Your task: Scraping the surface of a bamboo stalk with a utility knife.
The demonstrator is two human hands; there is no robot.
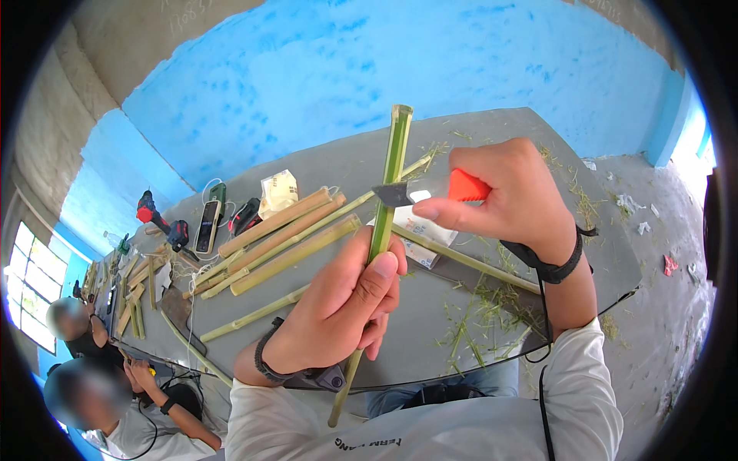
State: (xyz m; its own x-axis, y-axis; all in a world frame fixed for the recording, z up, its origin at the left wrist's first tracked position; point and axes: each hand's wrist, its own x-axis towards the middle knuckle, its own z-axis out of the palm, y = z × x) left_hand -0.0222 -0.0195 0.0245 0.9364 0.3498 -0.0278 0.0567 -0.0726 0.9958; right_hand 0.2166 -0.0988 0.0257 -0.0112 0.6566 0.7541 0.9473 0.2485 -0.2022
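Note:
My left hand (pixel 338 303) is wrapped round a green bamboo stick (pixel 396 154) and holds it nearly upright, its top leaning slightly away to the right. The stick's lower end comes out beneath my palm and hangs past the table's near edge. On its upper part, pale strips run beside the green skin. My right hand (pixel 511 192) grips a knife (pixel 467 186) by its orange handle. Its dark blade lies across the stick, above my left hand. Behind the stick, a printed sheet of paper (pixel 423 234) is partly covered on the grey table (pixel 254 307).
Several cut bamboo lengths (pixel 300 253) lie left of centre. Green shavings (pixel 477 323) litter the right side. Farther left are a phone (pixel 207 227), a cordless power tool (pixel 165 223) and a crumpled paper bag (pixel 278 192). Two people (pixel 146 407) sit at the left. A blue wall (pixel 369 69) stands behind.

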